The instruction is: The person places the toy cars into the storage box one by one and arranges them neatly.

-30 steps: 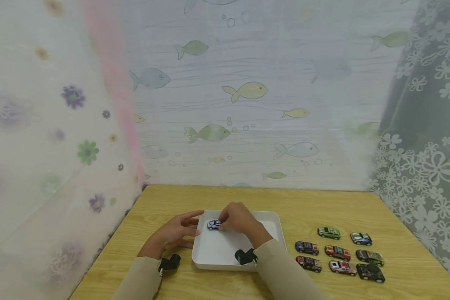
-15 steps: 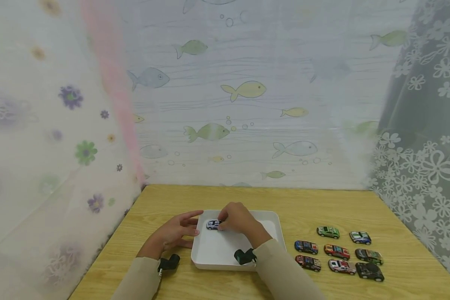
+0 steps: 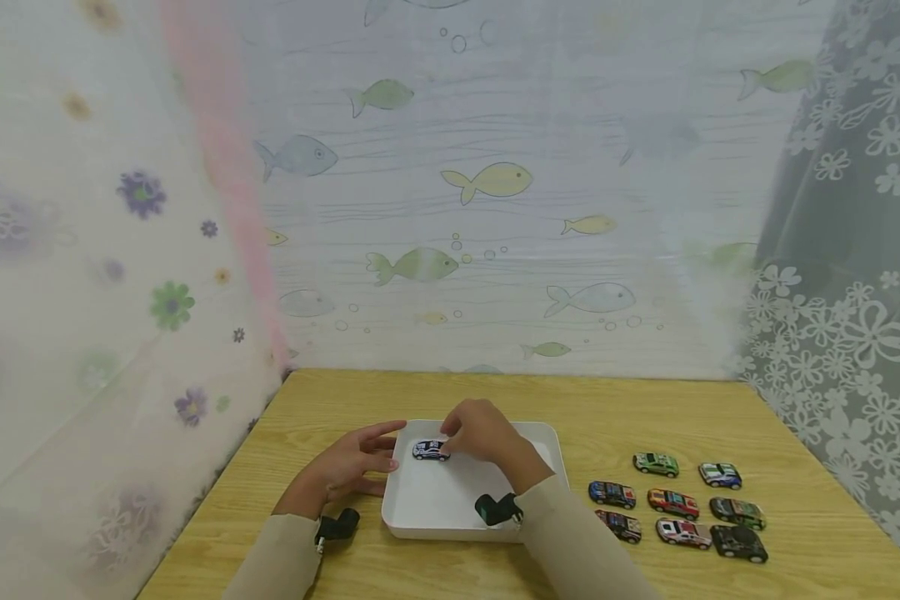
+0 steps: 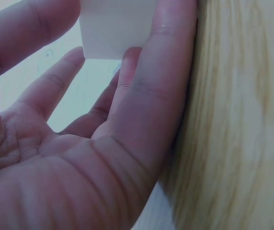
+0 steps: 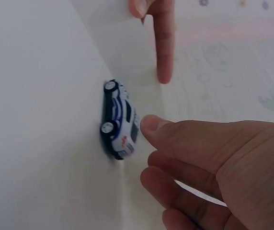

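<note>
A small white-and-blue toy car (image 3: 431, 450) sits in the far left corner of a white tray (image 3: 435, 531). My right hand (image 3: 483, 433) is just to the right of the car. In the right wrist view its thumb and fingers are apart from the toy car (image 5: 120, 122) and hold nothing. At the tray's left side is my left hand (image 3: 351, 465), fingers spread and mostly straight, with the tips at the wall. The left wrist view shows its fingers (image 4: 146, 91) on either side of the white tray corner (image 4: 118, 33).
Right of the tray, several toy cars lie on the wooden table (image 3: 330, 400), among them a green car (image 3: 656, 464), a red-orange car (image 3: 673, 503) and a black car (image 3: 739, 543). A fish-patterned curtain (image 3: 495, 292) hangs behind the table.
My right hand has let go of the white-and-blue toy car and moved slightly right and up from it. The car stays in the tray's far left corner. My left hand has not moved.
</note>
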`<state>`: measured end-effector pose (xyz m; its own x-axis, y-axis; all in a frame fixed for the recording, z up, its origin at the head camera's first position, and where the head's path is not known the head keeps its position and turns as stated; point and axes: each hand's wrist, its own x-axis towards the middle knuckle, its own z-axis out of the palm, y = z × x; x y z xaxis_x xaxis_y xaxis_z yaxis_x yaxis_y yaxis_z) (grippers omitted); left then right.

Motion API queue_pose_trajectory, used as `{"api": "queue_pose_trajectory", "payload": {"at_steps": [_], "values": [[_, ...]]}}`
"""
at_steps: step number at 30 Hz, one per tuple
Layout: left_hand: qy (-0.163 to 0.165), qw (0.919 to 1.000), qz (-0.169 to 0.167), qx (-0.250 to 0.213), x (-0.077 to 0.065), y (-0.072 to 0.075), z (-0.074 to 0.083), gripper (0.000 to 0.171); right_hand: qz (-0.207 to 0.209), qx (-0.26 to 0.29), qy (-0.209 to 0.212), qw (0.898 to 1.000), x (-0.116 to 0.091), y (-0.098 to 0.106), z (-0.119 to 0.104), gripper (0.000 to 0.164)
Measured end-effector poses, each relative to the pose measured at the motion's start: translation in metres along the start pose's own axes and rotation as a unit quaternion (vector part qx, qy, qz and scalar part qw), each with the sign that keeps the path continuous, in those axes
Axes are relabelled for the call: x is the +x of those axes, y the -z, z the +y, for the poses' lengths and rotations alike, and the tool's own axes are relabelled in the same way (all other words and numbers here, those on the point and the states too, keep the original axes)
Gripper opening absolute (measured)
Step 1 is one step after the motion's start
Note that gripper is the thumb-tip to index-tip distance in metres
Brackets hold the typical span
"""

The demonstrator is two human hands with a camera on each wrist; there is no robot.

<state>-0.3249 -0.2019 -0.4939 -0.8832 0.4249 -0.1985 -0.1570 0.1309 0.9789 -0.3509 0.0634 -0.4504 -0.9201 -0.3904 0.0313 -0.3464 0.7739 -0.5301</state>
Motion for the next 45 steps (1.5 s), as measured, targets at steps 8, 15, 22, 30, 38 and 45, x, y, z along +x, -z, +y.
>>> {"api": "queue_pose_trajectory", "payload": {"at_steps": [8, 15, 22, 30, 38, 45], "values": [[0.000, 1.0000, 0.002, -0.001, 0.000, 0.001, -0.001, 0.077, 0.011, -0.006, 0.035, 0.999, -0.011, 0.020, 0.005, 0.024], [-0.004, 0.9999, -0.004, -0.011, 0.000, 0.002, -0.001, 0.078, 0.016, 0.004, 0.040, 0.999, -0.028, 0.040, 0.020, 0.028], [-0.005, 0.9999, -0.007, -0.008, 0.000, 0.002, -0.001, 0.079, 0.033, 0.016, 0.027, 0.999, -0.051, 0.058, 0.033, 0.025], [-0.005, 0.9998, -0.010, -0.014, -0.001, 0.003, -0.002, 0.080, 0.060, 0.015, 0.034, 0.998, -0.072, 0.074, 0.052, 0.019], [-0.002, 0.9999, -0.010, -0.013, 0.000, 0.002, -0.002, 0.079, 0.078, 0.009, 0.037, 0.996, -0.090, 0.085, 0.074, 0.018], [-0.004, 0.9998, -0.011, -0.013, -0.001, 0.001, -0.002, 0.079, 0.095, 0.006, 0.032, 0.995, -0.107, 0.094, 0.091, 0.019]]}}
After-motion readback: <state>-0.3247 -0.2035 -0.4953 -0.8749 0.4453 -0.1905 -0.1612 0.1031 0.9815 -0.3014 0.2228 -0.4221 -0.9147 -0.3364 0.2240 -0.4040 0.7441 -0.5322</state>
